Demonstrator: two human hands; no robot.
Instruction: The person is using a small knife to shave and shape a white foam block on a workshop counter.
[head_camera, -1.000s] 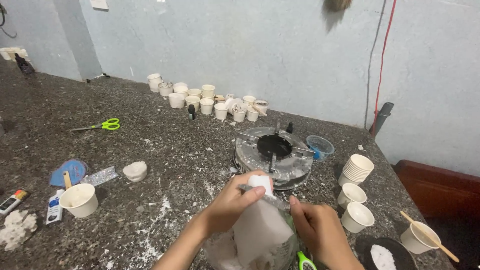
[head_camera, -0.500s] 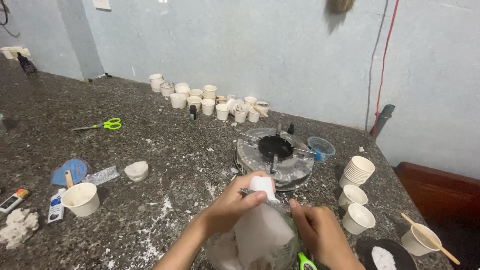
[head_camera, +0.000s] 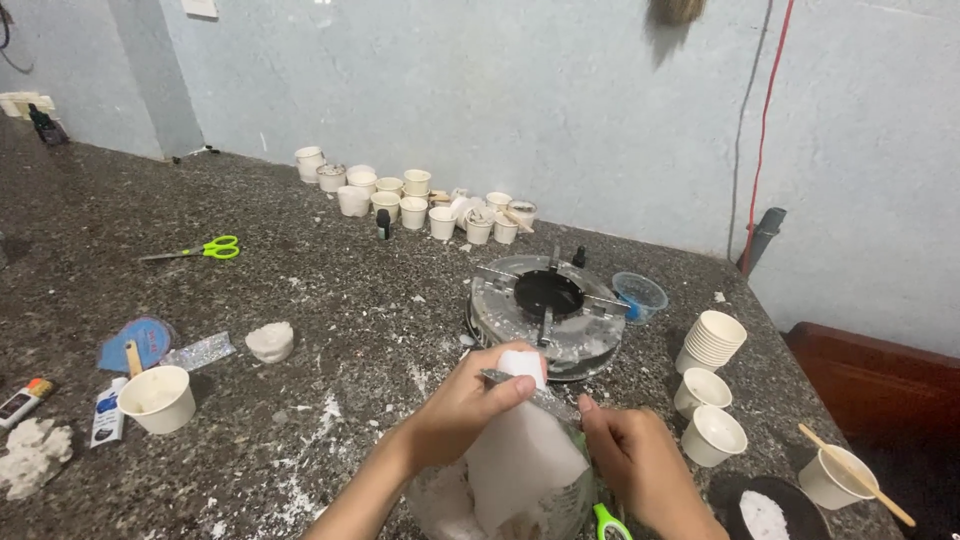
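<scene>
Head view, nearest first: your left hand (head_camera: 462, 402) pinches the top edge of a white sheet (head_camera: 520, 455) between thumb and fingers, and your right hand (head_camera: 632, 462) grips the clear bag of white powder (head_camera: 500, 490) from the side, fingers curled on its rim. The bag sits at the near edge of the speckled stone counter (head_camera: 330, 300), with the sheet tucked into its mouth. A green scissor handle (head_camera: 608, 522) lies just under your right wrist. You appear to be working the sheet at the bag's opening; the next move would call for a steady hold on the rim so that no powder spills. Just beyond stands the round metal disc with clamps (head_camera: 550, 305), a stack of paper cups (head_camera: 712, 340) to its right. Farther off, green scissors (head_camera: 205, 249) lie to the left, and a row of small cups (head_camera: 410, 200) lines the wall.
</scene>
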